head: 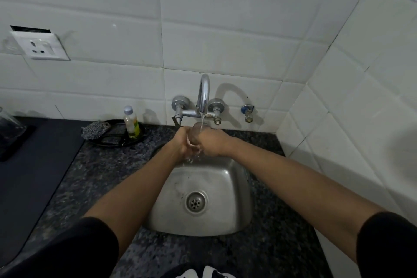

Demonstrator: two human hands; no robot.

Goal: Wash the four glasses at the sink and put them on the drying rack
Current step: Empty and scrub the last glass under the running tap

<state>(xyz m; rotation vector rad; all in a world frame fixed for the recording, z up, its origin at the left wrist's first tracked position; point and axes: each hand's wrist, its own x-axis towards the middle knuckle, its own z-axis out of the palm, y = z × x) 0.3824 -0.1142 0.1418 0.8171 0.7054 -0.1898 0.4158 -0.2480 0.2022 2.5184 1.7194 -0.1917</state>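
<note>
Clear, round drinking glass (pixel 196 132) sits at frame centre, mouth tilted up under the chrome tap's (pixel 203 95) thin stream, above the steel sink (pixel 200 196); left hand (pixel 183 142) and right hand (pixel 211 142) both clasp it.

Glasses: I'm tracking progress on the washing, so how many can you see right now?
2. One glass is held by both hands under the running tap; another sits at the far left edge, partly cut off. Others may be out of view.

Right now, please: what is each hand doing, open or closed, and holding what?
Left hand: closed on the glass under the running tap.
Right hand: closed on the same glass.
</note>
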